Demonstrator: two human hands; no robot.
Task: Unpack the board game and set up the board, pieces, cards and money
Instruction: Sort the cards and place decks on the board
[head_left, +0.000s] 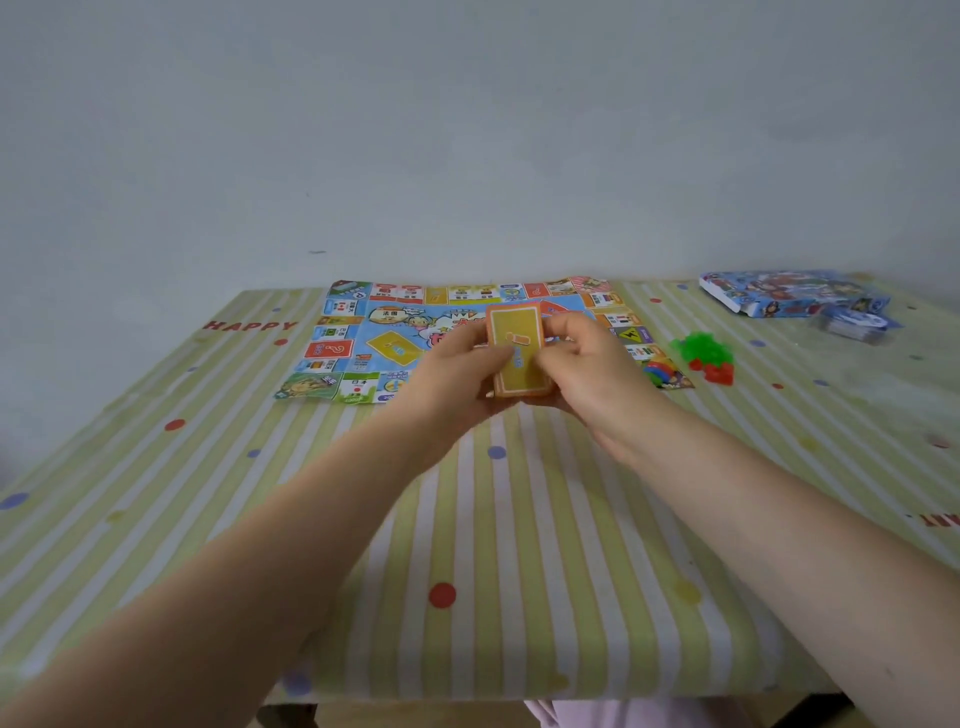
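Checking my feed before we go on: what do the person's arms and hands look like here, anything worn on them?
Both forearms are bare from the frame's lower edge up to the wrists: no sleeves show. The left hand and right hand wear no gloves, and no watch, bracelet or ring is visible. Fingers are uncovered; nails are too small to judge. Pale pink clothing shows at the bottom edge, below the table.

Both hands and the stack of cards (519, 348) cover the middle and near right part of the board (358, 338). The print on the board's squares is too small to read. The box (779, 299) and the wrapped pack (857, 325) beside it are blurred. The bench (156, 519) runs off both side edges.
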